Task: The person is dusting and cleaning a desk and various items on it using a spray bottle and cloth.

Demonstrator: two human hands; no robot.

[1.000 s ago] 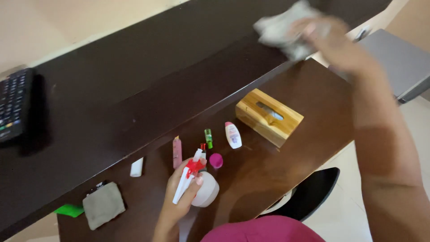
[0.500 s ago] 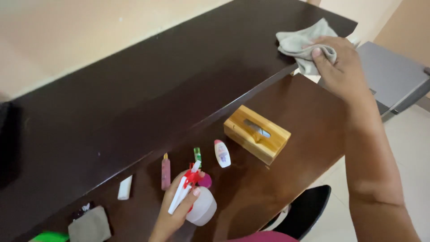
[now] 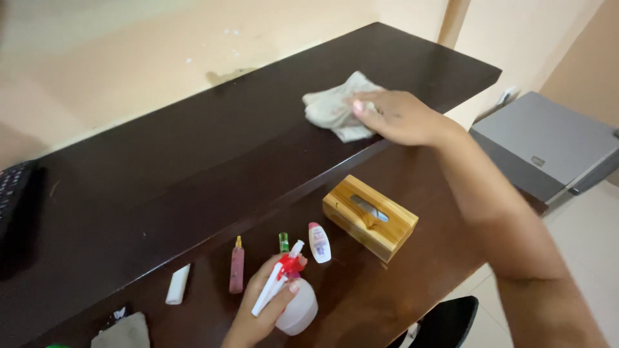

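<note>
Cloth pressed to the dark shelf, spray bottle gripped below.

The right hand [image 3: 400,117] lay flat on a grey cloth [image 3: 335,111] atop the upper shelf [image 3: 193,154]; the left hand [image 3: 261,303] clasped a white, red-triggered spray bottle [image 3: 293,303] beside a small white labelled bottle [image 3: 319,242] and a wooden tissue box [image 3: 370,217].

On the lower dark brown wooden tabletop [image 3: 387,303] a small white squeeze bottle with a pink cap and a coloured label [image 3: 319,243] lies just beside a light wooden tissue box with an oval slot [image 3: 370,217]. To its left are a thin green tube [image 3: 283,242], a slim pink bottle with a yellow tip [image 3: 236,270] and a small white flat tube [image 3: 178,284], lying well apart. The left hand [image 3: 261,309] holds a white plastic spray bottle with a red and white trigger head [image 3: 291,301], whose label cannot be seen.
</note>
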